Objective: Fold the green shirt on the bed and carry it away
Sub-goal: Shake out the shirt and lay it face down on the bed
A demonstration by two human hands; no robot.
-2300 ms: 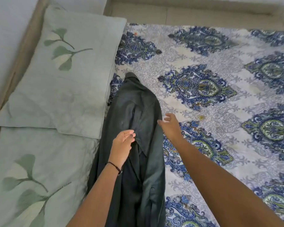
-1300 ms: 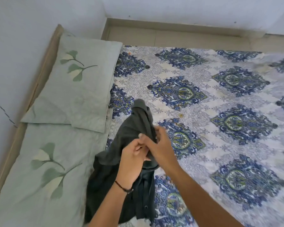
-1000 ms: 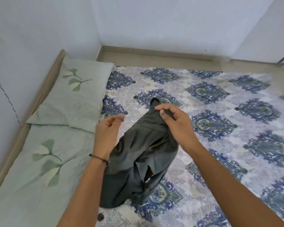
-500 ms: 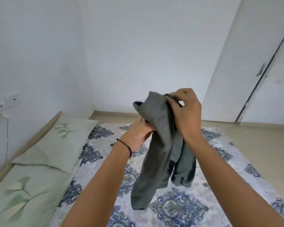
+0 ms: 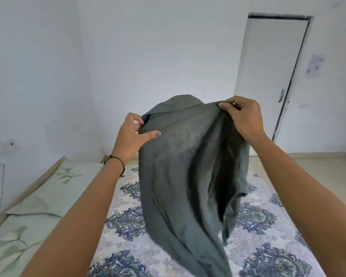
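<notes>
The dark green shirt [image 5: 180, 166] hangs spread out in the air in front of me, above the bed [image 5: 128, 220] with its blue-patterned sheet. My left hand [image 5: 132, 136] pinches the shirt's upper left edge near the collar between thumb and fingers. My right hand [image 5: 242, 116] grips the upper right edge with curled fingers. The collar stands up between the two hands. The shirt's lower part billows toward me and reaches down near the sheet, hiding the middle of the bed.
Two pale green leaf-print pillows [image 5: 38, 198] lie along the bed's left side by the wall. A white door [image 5: 268, 76] stands at the back right. Bare floor [image 5: 318, 172] runs right of the bed. A wall socket [image 5: 0, 150] sits at the left.
The shirt was bunched in both hands; now my hands have moved apart and it is spread wide by its top edge, held higher. My view has lifted toward the wall.
</notes>
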